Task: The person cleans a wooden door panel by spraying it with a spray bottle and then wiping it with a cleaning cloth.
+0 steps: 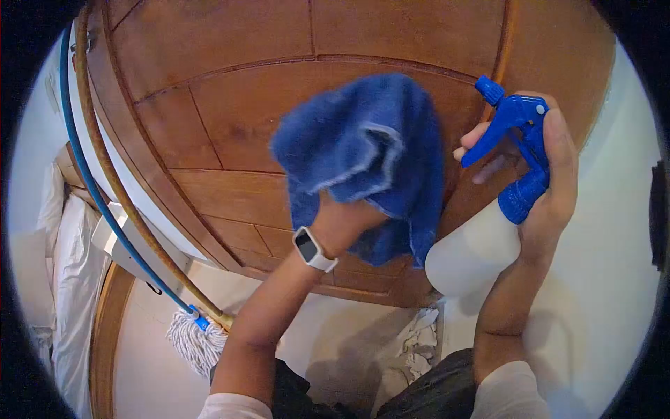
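Observation:
A blue cloth (412, 153) is bunched up in front of the brown wooden door (244, 112). My left hand (347, 222), with a white watch (314, 250) at the wrist, holds the cloth from below, and its fingers are mostly hidden in the folds. In my right hand (555, 181) is a white spray bottle (474, 255) with a blue trigger head (520, 129). The bottle is tilted, its nozzle pointing to the upper left, and my fingers reach around the trigger.
At the left, a blue pole (87, 171) and a brown pole (115, 178) lean near a string mop head (195, 339) on the floor. Crumpled white scraps (421, 339) lie below the door. A white wall (600, 279) rises at the right.

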The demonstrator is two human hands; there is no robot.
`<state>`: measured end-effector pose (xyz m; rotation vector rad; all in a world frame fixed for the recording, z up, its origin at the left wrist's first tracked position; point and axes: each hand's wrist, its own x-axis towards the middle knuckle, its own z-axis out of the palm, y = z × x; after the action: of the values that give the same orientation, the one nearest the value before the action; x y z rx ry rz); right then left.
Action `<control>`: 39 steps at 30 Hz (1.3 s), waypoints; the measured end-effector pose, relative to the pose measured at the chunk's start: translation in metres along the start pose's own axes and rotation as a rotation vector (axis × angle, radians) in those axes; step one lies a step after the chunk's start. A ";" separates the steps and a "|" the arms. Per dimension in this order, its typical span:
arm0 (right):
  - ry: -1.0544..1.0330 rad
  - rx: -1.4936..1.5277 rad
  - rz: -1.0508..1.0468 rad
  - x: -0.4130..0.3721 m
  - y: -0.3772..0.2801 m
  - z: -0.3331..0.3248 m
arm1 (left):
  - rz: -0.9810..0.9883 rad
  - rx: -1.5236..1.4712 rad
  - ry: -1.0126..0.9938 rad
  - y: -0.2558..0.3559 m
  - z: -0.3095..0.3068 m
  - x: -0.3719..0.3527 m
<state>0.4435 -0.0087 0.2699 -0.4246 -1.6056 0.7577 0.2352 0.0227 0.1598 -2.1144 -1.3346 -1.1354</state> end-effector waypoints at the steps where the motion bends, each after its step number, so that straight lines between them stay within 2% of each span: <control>1: -0.006 0.014 -0.004 0.001 0.001 0.000 | -0.024 0.041 -0.012 -0.008 -0.008 -0.003; 7: 0.004 -0.029 -0.031 0.004 0.005 0.001 | -0.280 0.218 -0.143 -0.061 -0.066 -0.024; 8: 0.002 -0.039 -0.030 0.004 0.005 0.001 | -0.195 0.397 -0.019 -0.083 -0.054 -0.035; 10: -0.003 -0.059 -0.028 0.005 0.005 0.001 | -0.213 0.485 0.072 -0.114 -0.060 -0.047; 17: 0.020 -0.072 -0.028 0.003 0.009 0.007 | -0.377 0.430 0.297 -0.201 -0.095 -0.081; 21: -0.004 -0.073 -0.040 0.003 0.012 0.009 | -0.438 0.331 0.419 -0.226 -0.101 -0.095; 30: -0.097 -0.055 0.021 -0.007 0.014 0.025 | -0.481 0.218 0.673 -0.217 -0.089 -0.111; 39: -0.175 -0.067 0.068 -0.016 0.016 0.035 | -0.482 0.112 0.637 -0.183 -0.059 -0.102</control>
<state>0.4100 -0.0159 0.2455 -0.4732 -1.7917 0.8122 0.0267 0.0107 0.0967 -1.2002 -1.5507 -1.6860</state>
